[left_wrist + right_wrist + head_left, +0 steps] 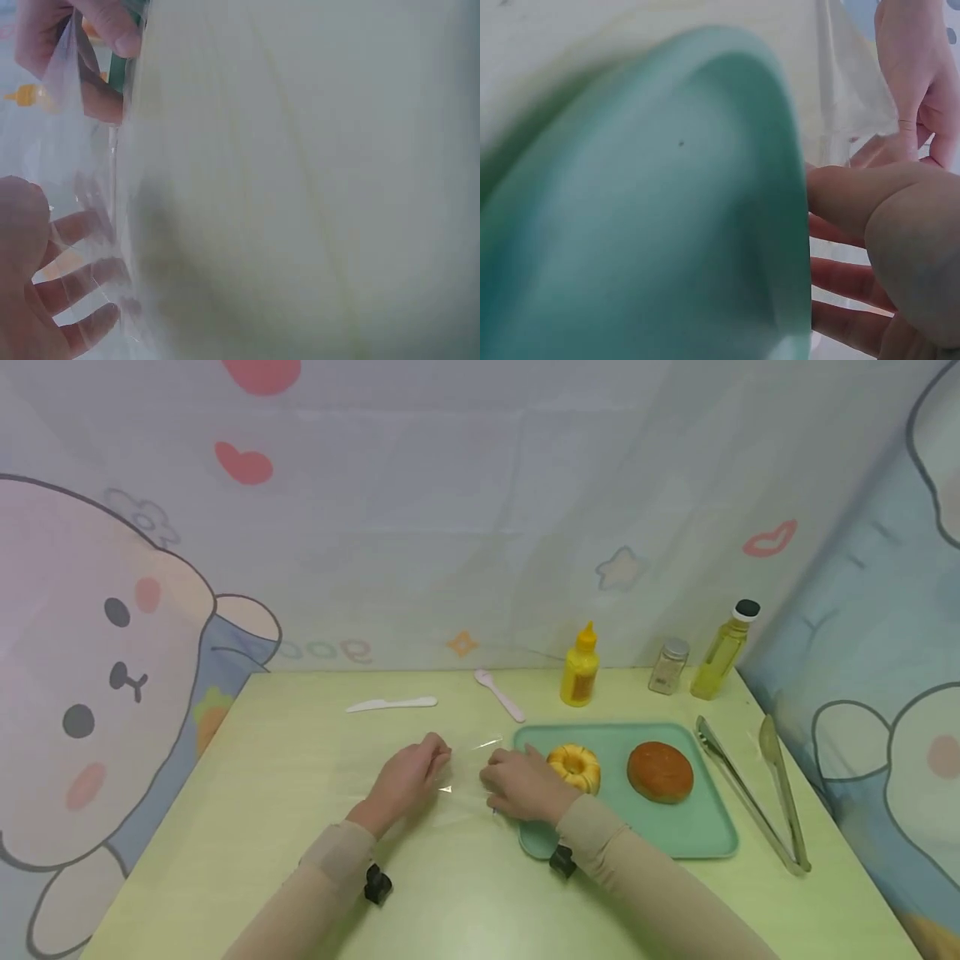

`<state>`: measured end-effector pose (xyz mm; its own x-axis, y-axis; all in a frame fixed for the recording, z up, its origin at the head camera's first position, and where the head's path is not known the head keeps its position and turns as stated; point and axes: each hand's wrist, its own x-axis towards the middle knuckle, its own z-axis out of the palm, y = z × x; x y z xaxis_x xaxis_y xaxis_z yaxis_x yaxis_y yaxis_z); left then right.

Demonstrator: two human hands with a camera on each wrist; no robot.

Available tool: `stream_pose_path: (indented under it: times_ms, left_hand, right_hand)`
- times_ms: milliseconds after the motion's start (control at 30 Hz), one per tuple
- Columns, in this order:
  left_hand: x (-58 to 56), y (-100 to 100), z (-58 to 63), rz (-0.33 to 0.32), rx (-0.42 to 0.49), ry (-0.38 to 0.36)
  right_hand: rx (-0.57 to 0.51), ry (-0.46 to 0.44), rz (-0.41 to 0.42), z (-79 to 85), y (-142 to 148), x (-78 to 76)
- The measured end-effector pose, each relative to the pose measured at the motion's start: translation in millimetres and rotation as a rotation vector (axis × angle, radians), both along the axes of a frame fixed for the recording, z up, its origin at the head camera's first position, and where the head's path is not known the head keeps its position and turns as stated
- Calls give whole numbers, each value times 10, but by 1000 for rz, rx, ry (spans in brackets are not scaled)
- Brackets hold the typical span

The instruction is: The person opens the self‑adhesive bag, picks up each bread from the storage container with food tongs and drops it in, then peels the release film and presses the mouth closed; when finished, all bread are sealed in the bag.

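Note:
A thin clear plastic bag (467,766) stretches between my two hands low over the table. My left hand (405,781) pinches its left part, and the left wrist view shows several left fingers (71,289) spread behind the film. At the bag's right end, my right hand (528,783) grips the edge between thumb and fingers. That hand lies over the left rim of the green tray (630,835), beside a ring-shaped bread (576,762). In the right wrist view the tray (652,225) fills much of the frame, partly hiding the right fingers.
A round brown bun (660,772) sits on the tray. Metal tongs (783,793) lie right of it. Along the back are a white plastic knife (392,703), a pink spoon (501,697), a yellow squeeze bottle (580,672), a shaker jar (668,668) and an oil bottle (722,653).

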<state>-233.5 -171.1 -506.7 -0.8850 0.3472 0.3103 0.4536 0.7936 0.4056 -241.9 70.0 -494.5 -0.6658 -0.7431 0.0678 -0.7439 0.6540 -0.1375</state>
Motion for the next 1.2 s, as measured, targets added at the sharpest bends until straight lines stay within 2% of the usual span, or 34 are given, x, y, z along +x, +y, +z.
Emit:
stream_pose_path:
  times_ms: [167, 333, 533, 733, 800, 1000, 1067, 1200]
  left_hand:
    - [0, -8, -49, 16, 12, -33]
    - [15, -14, -59, 20, 28, -111]
    - [31, -9, -36, -18, 47, -158]
    - [37, -32, -51, -49, 3, -191]
    - [46, -48, -55, -68, -18, -182]
    - [49, -95, -52, -141, -49, -80]
    - [47, -110, -60, -136, -20, -64]
    - [59, -135, -82, -77, 64, -76]
  right_hand:
    - [20, 1, -7, -14, -6, 2]
    - [36, -6, -17, 5, -28, 18]
    - [25, -11, -50, -1, -46, 26]
    - [43, -10, -63, -24, -48, 9]
    - [50, -13, -63, -22, -49, 10]
    - [63, 11, -61, -26, -47, 5]
    - [58, 14, -60, -30, -43, 5]
    - [62, 8, -59, -29, -40, 19]
